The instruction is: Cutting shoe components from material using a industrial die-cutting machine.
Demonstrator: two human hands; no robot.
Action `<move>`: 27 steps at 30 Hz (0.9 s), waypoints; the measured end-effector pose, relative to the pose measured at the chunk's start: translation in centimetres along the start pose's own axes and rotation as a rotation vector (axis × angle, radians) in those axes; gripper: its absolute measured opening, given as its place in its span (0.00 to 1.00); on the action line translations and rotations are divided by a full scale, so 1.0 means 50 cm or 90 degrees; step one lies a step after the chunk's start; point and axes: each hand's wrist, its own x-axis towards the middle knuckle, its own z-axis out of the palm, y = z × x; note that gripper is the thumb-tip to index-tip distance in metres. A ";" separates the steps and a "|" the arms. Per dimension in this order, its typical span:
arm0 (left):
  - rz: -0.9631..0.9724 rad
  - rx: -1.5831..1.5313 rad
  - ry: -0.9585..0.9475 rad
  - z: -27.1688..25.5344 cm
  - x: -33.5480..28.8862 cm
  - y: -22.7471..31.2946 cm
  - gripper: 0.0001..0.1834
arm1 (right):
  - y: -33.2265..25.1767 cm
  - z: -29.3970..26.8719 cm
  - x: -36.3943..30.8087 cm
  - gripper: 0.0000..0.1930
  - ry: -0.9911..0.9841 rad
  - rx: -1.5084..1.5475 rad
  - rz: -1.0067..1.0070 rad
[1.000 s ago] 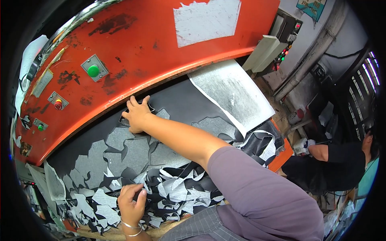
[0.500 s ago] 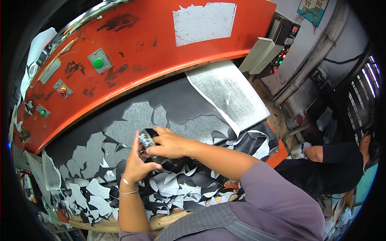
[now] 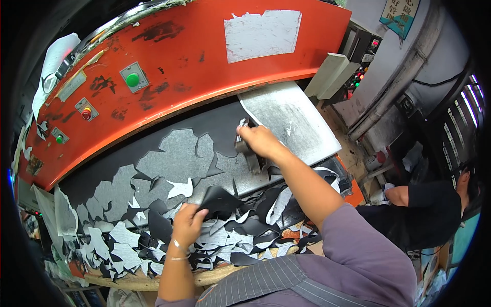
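Both your hands have just parted, your right hand (image 3: 262,141) now gripping the metal cutter (image 3: 251,161) at frame centre, your left hand (image 3: 187,225) pinching a black piece (image 3: 221,199) lower left, so each is handled separately.

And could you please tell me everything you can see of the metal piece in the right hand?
The metal piece looks like a dark, steel-grey band or frame with bright highlights. The right hand grips its upper part, covering some of it, so its full outline cannot be made out. It slants in the picture, its upper end toward the orange machine. It is left of the pale board; whether it touches the surface below is unclear.
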 end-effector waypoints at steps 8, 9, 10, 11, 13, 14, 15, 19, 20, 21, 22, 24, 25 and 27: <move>-0.352 0.303 0.075 -0.182 -0.005 -0.065 0.14 | -0.037 -0.005 0.044 0.33 0.009 -0.116 0.192; -0.286 0.414 0.128 -0.174 -0.003 -0.062 0.19 | -0.025 -0.001 0.047 0.32 0.006 -0.122 0.163; -0.215 0.522 0.180 -0.162 0.001 -0.056 0.25 | -0.010 -0.001 0.048 0.32 0.003 -0.128 0.134; -0.213 0.519 0.178 -0.149 0.013 -0.053 0.25 | 0.012 -0.011 0.044 0.29 -0.045 -0.131 0.112; -0.030 0.384 0.174 -0.122 0.046 -0.041 0.33 | 0.048 -0.007 0.027 0.27 -0.004 -0.141 0.032; -0.030 0.291 0.130 -0.101 0.066 -0.024 0.32 | 0.065 -0.011 0.021 0.25 0.039 -0.151 -0.048; -0.036 0.235 0.089 -0.071 0.093 -0.013 0.32 | 0.053 -0.045 0.018 0.25 -0.063 -0.109 0.042; -0.006 0.096 -0.043 0.037 0.236 -0.009 0.36 | 0.094 -0.069 0.002 0.47 0.147 -0.203 -0.065; -0.012 0.098 -0.042 0.060 0.263 -0.032 0.36 | 0.091 -0.049 0.003 0.47 0.142 -0.201 -0.067; -0.012 0.079 -0.013 0.084 0.286 -0.055 0.37 | 0.090 -0.021 -0.002 0.49 0.123 -0.210 -0.073; -0.006 0.056 0.011 0.108 0.311 -0.064 0.38 | 0.101 -0.002 -0.007 0.52 0.112 -0.220 -0.073; 0.005 0.150 -0.017 0.143 0.343 -0.080 0.38 | 0.115 0.019 -0.009 0.54 0.155 -0.257 -0.097; 0.014 0.246 -0.042 0.155 0.351 -0.086 0.39 | 0.118 0.021 -0.009 0.54 0.173 -0.257 -0.096; 0.033 0.222 -0.057 0.167 0.359 -0.095 0.38 | 0.128 0.013 -0.004 0.53 0.188 -0.257 -0.095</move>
